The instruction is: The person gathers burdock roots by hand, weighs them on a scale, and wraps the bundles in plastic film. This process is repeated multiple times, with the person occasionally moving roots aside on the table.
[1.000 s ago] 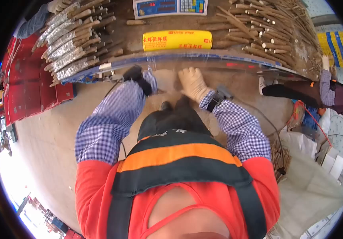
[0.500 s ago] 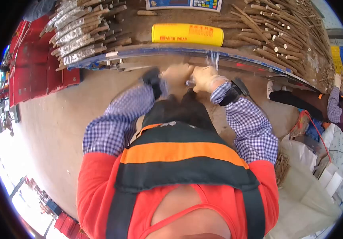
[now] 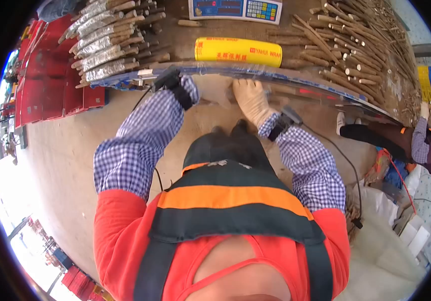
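My left hand [image 3: 213,90] is a pale blur just below the worktable's edge [image 3: 150,73], so its fingers cannot be made out. Close to its right, my gloved right hand [image 3: 252,98] is at the same edge with its fingers bent and pressed together; whatever they hold is hidden. Beyond both hands, a yellow roll [image 3: 238,52] printed "YAHUI WRAP" lies on the table. Film-wrapped sticks [image 3: 97,47] are stacked at the left, and bare cut sticks [image 3: 356,55] are heaped at the right.
A digital scale [image 3: 235,10] stands at the table's far side, near a short stick [image 3: 189,23]. Red crates [image 3: 45,75] are stacked at the left. Another person [image 3: 401,133] is at the right, beside pale sacks [image 3: 376,200]. A black cable hangs from my right wrist.
My hands have moved apart, the left one left and slightly up, the right one closer to the table edge. The view has shifted slightly, and the roll's printing appears turned.
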`<state>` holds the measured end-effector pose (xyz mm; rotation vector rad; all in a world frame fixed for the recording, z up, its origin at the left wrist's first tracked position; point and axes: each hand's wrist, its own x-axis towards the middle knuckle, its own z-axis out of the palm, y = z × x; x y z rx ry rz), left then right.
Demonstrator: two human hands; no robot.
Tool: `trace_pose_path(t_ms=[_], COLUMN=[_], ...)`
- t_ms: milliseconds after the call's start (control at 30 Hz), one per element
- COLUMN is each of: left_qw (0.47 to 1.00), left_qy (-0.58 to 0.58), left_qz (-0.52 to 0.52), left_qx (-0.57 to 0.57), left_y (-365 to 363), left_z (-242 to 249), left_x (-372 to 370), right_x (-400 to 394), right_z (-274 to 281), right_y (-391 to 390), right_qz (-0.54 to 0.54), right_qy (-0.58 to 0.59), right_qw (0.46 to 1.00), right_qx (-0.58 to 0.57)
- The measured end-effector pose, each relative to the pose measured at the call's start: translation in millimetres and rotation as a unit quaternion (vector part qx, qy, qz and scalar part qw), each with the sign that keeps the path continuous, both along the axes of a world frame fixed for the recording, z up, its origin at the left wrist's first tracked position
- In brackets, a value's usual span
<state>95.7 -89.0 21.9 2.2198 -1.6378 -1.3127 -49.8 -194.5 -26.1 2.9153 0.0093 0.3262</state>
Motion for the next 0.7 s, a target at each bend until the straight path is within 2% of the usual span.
trace_pose_path(t_ms=[33, 67, 100, 133, 167, 200, 233, 267, 300, 333, 367, 400, 433, 467, 500, 533, 567, 600, 633, 667, 700], left_qw=[0.973, 0.971, 0.971, 0.909, 0.814, 0.82, 0.821, 0.84, 0.857, 0.863, 0.859, 0.846, 0.745, 0.764, 0.781, 0.797, 0.762, 0.79, 0.853, 0.902, 0.924], left_qy=[-0.102, -0.166, -0.166, -0.258, -0.34, -0.377, -0.377, -0.38, -0.38, -0.373, -0.377, -0.396, -0.533, -0.504, -0.474, -0.443, -0.52, -0.485, -0.4, -0.309, -0.26], left_qz=[-0.066, -0.085, -0.084, -0.18, -0.269, -0.279, -0.278, -0.277, -0.279, -0.279, -0.258, -0.234, -0.27, -0.263, -0.256, -0.249, -0.284, -0.264, -0.205, -0.147, -0.091], left_qx=[-0.196, -0.151, -0.15, -0.273, -0.387, -0.328, -0.327, -0.27, -0.207, -0.197, -0.23, -0.268, -0.296, -0.306, -0.316, -0.326, -0.261, -0.268, -0.266, -0.264, -0.264], left_y=[5, -13, -19, -23, -25, -27, -29, -31, -27, -16, -15, -22, -21, -18, -15, -12, -12, -15, -14, -16, -19], left_z=[-8, 7, -10, -36, -58, -58, -56, -34, -22, -23, -27, -32, -62, -65, -68, -72, -75, -78, -64, -38, -19], left_x=[0, -2, 9, 22, 28, 23, 22, 14, 6, -6, -8, 3, 14, 16, 17, 19, 16, 15, 3, -12, -27], right_x=[-5, -9, -8, -7, -8, 1, 6, 12, 17, 16, 1, -8, -27, -41, -74, -91, -126, -153, -161, -154, -132], right_z=[0, -1, -4, -9, -17, -27, -36, -25, -17, -14, -27, -35, -3, 10, -5, 32, 14, -6, 6, 21, 40], right_y=[6, 11, 11, 12, 13, 8, -4, -16, -22, -28, -28, -34, -38, -38, -39, -34, -35, -49, -56, -61, -64], right_qz=[-0.044, -0.088, -0.087, -0.07, -0.052, -0.057, -0.055, -0.036, -0.016, 0.004, 0.012, 0.027, 0.038, 0.021, -0.008, 0.022, -0.04, -0.048, -0.058, -0.073, -0.068], right_qy=[0.049, 0.102, 0.102, 0.085, 0.068, 0.088, 0.089, 0.2, 0.306, 0.362, 0.338, 0.303, 0.267, 0.347, 0.381, 0.37, 0.358, 0.409, 0.408, 0.406, 0.399], right_qw=[0.997, 0.989, 0.989, 0.992, 0.994, 0.987, 0.987, 0.953, 0.895, 0.86, 0.857, 0.861, 0.835, 0.791, 0.675, 0.729, 0.79, 0.828, 0.859, 0.876, 0.881], right_qx=[0.029, 0.058, 0.059, 0.06, 0.06, 0.125, 0.126, 0.224, 0.323, 0.359, 0.389, 0.407, 0.479, 0.504, 0.632, 0.576, 0.495, 0.38, 0.304, 0.249, 0.245])
